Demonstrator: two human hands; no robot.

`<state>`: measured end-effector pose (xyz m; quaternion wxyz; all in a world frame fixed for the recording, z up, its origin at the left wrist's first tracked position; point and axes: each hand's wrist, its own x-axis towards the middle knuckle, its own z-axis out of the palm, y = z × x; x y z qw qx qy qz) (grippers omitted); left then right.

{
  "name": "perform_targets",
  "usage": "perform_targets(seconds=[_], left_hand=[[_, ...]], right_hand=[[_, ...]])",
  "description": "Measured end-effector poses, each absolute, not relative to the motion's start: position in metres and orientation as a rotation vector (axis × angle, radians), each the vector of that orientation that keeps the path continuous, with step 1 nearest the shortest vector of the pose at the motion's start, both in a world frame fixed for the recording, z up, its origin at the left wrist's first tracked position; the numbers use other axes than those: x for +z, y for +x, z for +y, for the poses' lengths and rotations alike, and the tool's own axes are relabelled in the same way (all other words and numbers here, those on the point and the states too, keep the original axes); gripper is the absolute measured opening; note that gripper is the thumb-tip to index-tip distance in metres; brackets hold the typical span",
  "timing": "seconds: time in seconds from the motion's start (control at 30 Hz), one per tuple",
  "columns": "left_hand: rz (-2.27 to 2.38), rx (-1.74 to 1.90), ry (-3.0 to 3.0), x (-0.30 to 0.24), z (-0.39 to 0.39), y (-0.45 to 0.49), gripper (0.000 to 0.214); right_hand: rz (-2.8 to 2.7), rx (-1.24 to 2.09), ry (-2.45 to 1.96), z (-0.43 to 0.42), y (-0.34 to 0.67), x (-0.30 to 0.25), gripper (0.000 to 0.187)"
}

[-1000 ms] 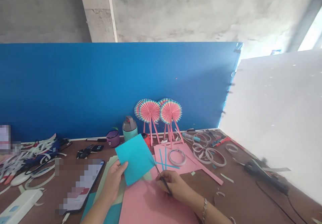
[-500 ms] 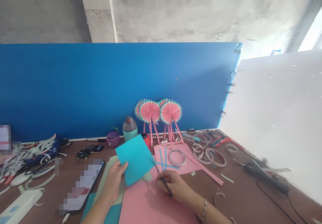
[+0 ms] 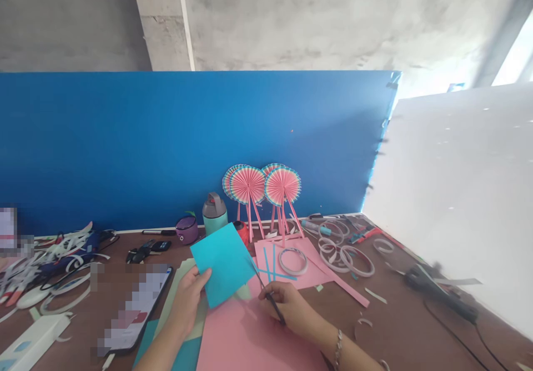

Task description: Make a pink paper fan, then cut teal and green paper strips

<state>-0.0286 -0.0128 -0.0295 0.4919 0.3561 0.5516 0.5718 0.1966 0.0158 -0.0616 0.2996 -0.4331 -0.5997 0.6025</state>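
My left hand (image 3: 189,296) pinches the left edge of a bright blue sheet of paper (image 3: 222,265), thumb on top, holding it tilted above the desk. In my right hand (image 3: 287,307) is a pair of dark scissors (image 3: 275,307), fingers wrapped round the handles. The blades point up and left along the right edge of the blue paper; whether they are parted I cannot tell. Under both hands lies a large pink sheet (image 3: 250,337). Several thin blue paper strips (image 3: 273,265) lie on another pink sheet (image 3: 316,257) beyond my right hand.
Pink pleated paper fans (image 3: 283,186) stand against the blue partition (image 3: 125,149). Near them are a teal flask (image 3: 215,221) and a purple pot (image 3: 187,230). Tape rolls (image 3: 357,261) lie right, a black glue gun (image 3: 441,293) farther right. A phone (image 3: 139,315) and power strip (image 3: 35,340) lie left.
Hardly anything differs. My right hand and the scissors have shifted very slightly left; the blue paper and my left hand stay in place.
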Motion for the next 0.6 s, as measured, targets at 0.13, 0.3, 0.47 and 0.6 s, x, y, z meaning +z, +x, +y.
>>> perform_targets(seconds=[0.13,0.3,0.47,0.6], left_hand=[[1.319,1.404,0.876,-0.0336,-0.0102,-0.0306,0.038],[1.315,1.413,0.884,-0.0329,-0.0109,-0.0302,0.035],[1.315,1.411,0.909,-0.0315,-0.0127,-0.0287,0.033],[1.284,1.4,0.896,-0.0307,-0.012,-0.028,0.035]], right_hand=[[-1.576,1.618,-1.152,0.0161,0.1972,-0.0622,0.024],[-1.593,1.592,-1.152,0.0165,0.1982,-0.0639,0.022],[-1.597,1.577,-1.178,0.0162,0.1984,-0.0645,0.021],[-1.61,1.55,-1.187,0.0166,0.1978,-0.0645,0.019]])
